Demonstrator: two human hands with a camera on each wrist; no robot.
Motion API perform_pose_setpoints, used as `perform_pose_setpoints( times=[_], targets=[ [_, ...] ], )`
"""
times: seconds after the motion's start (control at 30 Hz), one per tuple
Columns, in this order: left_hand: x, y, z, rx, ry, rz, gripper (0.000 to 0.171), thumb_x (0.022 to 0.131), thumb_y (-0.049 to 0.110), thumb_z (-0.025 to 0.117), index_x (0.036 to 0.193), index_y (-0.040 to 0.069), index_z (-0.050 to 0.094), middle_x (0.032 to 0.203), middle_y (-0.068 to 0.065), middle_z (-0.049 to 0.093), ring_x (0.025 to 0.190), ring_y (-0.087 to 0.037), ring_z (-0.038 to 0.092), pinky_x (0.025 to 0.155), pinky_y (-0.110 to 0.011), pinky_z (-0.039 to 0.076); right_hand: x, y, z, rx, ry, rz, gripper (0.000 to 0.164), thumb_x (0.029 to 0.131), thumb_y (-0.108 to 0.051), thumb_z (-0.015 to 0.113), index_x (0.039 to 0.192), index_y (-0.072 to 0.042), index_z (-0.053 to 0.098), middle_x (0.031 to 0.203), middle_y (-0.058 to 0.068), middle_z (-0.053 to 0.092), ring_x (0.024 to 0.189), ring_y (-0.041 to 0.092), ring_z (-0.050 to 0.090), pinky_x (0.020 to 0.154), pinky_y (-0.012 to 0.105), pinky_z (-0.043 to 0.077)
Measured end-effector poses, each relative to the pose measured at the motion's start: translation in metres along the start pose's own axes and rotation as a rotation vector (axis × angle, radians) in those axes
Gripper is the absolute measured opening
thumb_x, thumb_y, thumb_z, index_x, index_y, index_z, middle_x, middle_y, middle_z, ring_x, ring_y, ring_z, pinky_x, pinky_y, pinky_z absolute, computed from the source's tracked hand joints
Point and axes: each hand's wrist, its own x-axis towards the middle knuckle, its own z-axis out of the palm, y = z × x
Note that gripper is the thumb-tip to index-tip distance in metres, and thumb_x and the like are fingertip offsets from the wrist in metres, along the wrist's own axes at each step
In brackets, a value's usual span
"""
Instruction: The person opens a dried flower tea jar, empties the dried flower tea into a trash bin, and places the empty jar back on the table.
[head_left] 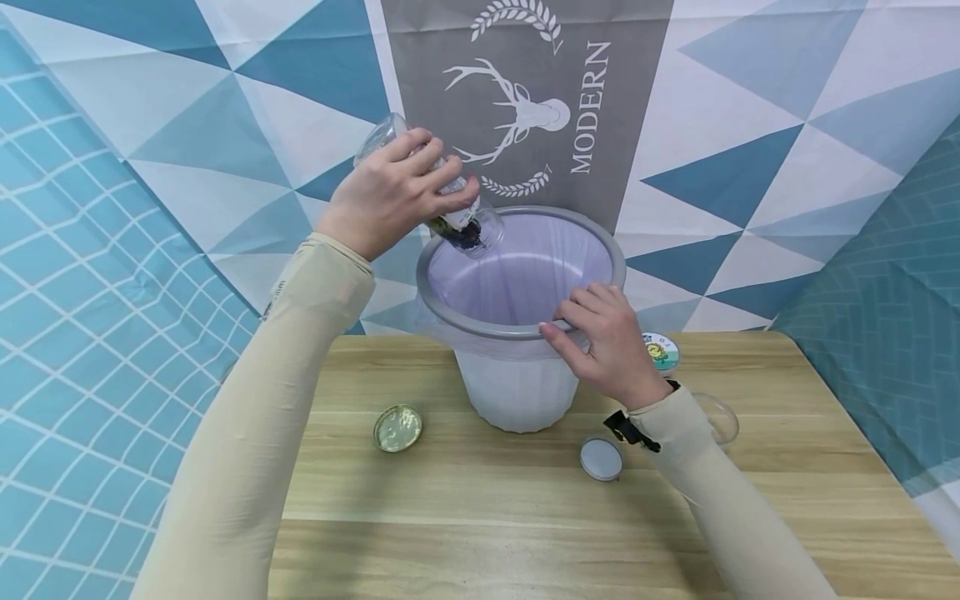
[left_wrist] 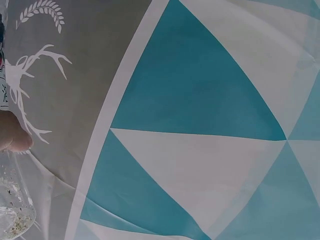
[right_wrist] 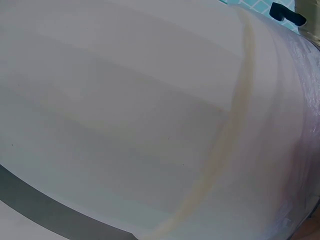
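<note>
My left hand [head_left: 405, 190] grips a clear glass jar [head_left: 384, 133] around its middle, up over the left side of the bin. The jar is tilted, mouth down to the right, with a dark clump [head_left: 467, 235] of contents near the opening. Bits of residue cling inside the jar's base [left_wrist: 17, 215] in the left wrist view, beside a fingertip [left_wrist: 19, 140]. Below it stands a white bin [head_left: 517, 387] with a grey rim and a pale purple liner [head_left: 517, 267]. My right hand [head_left: 609, 343] holds the rim at its near right, thumb outside; its wrist view shows the bin's wall [right_wrist: 125, 110].
On the wooden table [head_left: 465, 517], a gold metal lid [head_left: 398, 428] lies left of the bin. A small white lid [head_left: 601, 459] lies at front right. Behind my right wrist are a round cartoon-printed lid [head_left: 662, 352] and a clear round container [head_left: 722, 417].
</note>
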Motion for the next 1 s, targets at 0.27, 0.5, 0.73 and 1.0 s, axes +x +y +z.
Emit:
perform_pose_setpoints(
  times=[0.27, 0.5, 0.73, 1.0],
  targets=[
    [0.0016, 0.0015, -0.0012, -0.04, 0.009, -0.024, 0.067, 0.095, -0.025, 0.037, 0.134, 0.025, 0.06, 0.115, -0.007, 0.065, 0.114, -0.03, 0.06, 0.112, -0.037, 0.044, 0.0006, -0.0004, 0.0, -0.001, 0.012, -0.012, 0.058, 0.108, -0.053, 0.043, 0.079, -0.009, 0.067, 0.074, 0.003, 0.054, 0.075, 0.023, 0.045, 0.073, 0.039, 0.034],
    [0.0013, 0.0016, -0.0016, -0.031, 0.001, -0.021, 0.065, 0.097, -0.022, 0.039, 0.135, 0.026, 0.06, 0.118, -0.007, 0.065, 0.115, -0.029, 0.061, 0.112, -0.037, 0.045, 0.0017, -0.0003, 0.0003, 0.001, 0.009, -0.007, 0.058, 0.108, -0.054, 0.043, 0.079, -0.009, 0.067, 0.074, 0.004, 0.055, 0.075, 0.023, 0.046, 0.074, 0.04, 0.035],
    [0.0002, 0.0032, -0.0002, -0.059, 0.032, -0.037, 0.065, 0.097, -0.023, 0.039, 0.135, 0.025, 0.061, 0.116, -0.007, 0.065, 0.114, -0.029, 0.061, 0.113, -0.037, 0.044, 0.0011, -0.0005, -0.0001, 0.001, 0.004, -0.001, 0.059, 0.107, -0.054, 0.043, 0.079, -0.009, 0.067, 0.074, 0.004, 0.056, 0.075, 0.023, 0.046, 0.074, 0.04, 0.035],
    [-0.0036, 0.0045, 0.0002, -0.034, 0.037, -0.031, 0.065, 0.096, -0.023, 0.04, 0.135, 0.025, 0.06, 0.117, -0.007, 0.064, 0.113, -0.029, 0.061, 0.112, -0.037, 0.044, -0.0001, -0.0009, -0.001, -0.002, -0.001, 0.006, 0.06, 0.107, -0.056, 0.042, 0.08, -0.009, 0.068, 0.075, 0.004, 0.057, 0.076, 0.024, 0.047, 0.075, 0.04, 0.036]
  ],
)
